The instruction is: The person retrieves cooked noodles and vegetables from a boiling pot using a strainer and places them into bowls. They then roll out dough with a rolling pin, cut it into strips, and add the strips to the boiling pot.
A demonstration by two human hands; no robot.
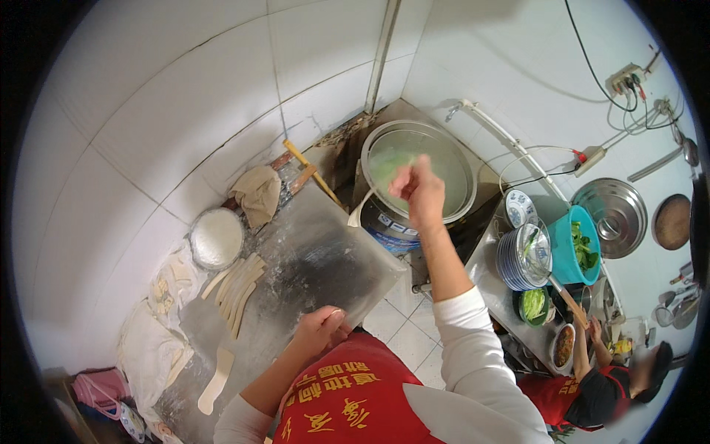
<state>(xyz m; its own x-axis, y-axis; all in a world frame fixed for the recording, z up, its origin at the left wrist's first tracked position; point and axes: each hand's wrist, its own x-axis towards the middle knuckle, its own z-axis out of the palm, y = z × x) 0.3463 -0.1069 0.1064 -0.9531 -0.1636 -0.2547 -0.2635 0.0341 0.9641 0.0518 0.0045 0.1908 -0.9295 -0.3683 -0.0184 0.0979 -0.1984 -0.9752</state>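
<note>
My right hand point(420, 191) is stretched over a large metal pot point(474, 191) of cloudy liquid, its fingers partly curled and blurred; whether it holds anything cannot be told. Pale green stuff shows in the liquid left of it. My left hand point(324, 328) is curled close to my red apron point(355, 388), at the near edge of a floured metal worktop point(316, 244); its grip is unclear. Several dough strips point(236, 294) lie side by side on the worktop. Nearer me lies a separate flattened piece of dough point(216, 383). A round flour-covered container point(217, 238) stands by the wall.
A yellow stick point(313, 172) and a beige cloth point(258, 194) lie along the worktop's back. On the right counter stand stacked bowls point(507, 261), a wire strainer point(533, 247), a turquoise bucket point(560, 238) of greens and a bowl of shredded vegetable point(534, 306). Another person point(599, 388) stands there.
</note>
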